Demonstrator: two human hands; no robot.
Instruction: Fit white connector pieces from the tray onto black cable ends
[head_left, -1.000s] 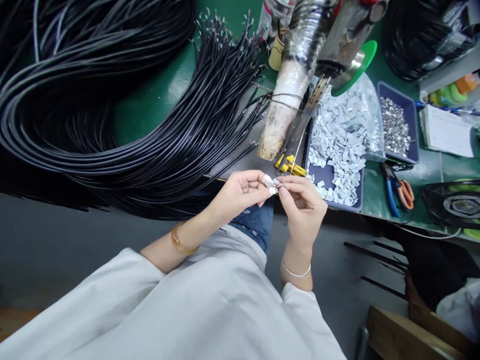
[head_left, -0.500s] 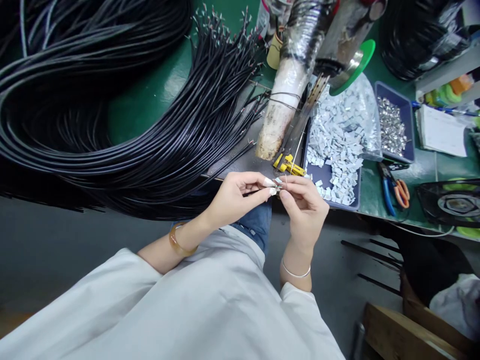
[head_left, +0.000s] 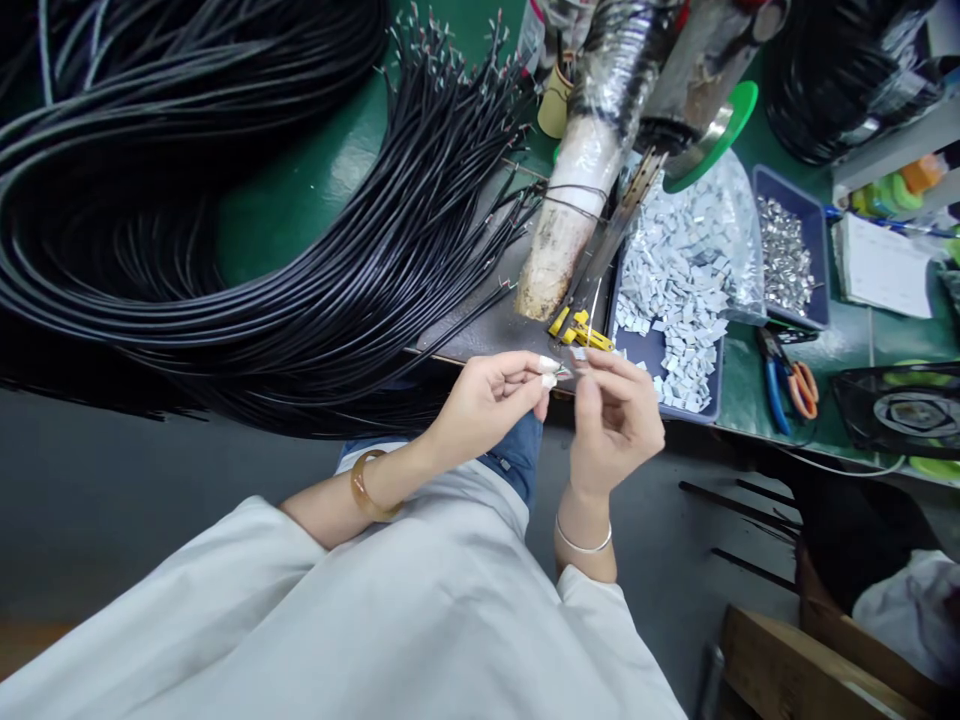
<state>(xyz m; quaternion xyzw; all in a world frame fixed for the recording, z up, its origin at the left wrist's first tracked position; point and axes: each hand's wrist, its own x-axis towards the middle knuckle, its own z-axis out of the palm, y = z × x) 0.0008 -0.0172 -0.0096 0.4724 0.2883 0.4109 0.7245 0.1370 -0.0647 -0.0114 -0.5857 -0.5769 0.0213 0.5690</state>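
Note:
My left hand (head_left: pixel 491 400) is closed, thumb against fingertips, on the end of a black cable. Thin stripped wires (head_left: pixel 562 372) poke out of its pinch toward the right. Just across from them, my right hand (head_left: pixel 619 410) pinches a small pale connector (head_left: pixel 577 353), with a little gap between the two hands. The cable's black jacket is mostly hidden behind my left fingers. Right beyond my fingertips lies a yellow tool (head_left: pixel 581 329) beside a cone-shaped, plastic-wrapped machine part (head_left: pixel 559 225).
A large bundle of black cables (head_left: pixel 360 250) covers the bench's left. To the right stand a tray (head_left: pixel 711 392) of small pale pieces, a bin (head_left: pixel 820 250) of metal parts, pliers (head_left: pixel 786 380), a notepad (head_left: pixel 885 265) and a small fan (head_left: pixel 911 408).
My right hand has drawn slightly away from my left, its thumb now more upright. The pale piece shows at its fingertips, apart from the wires.

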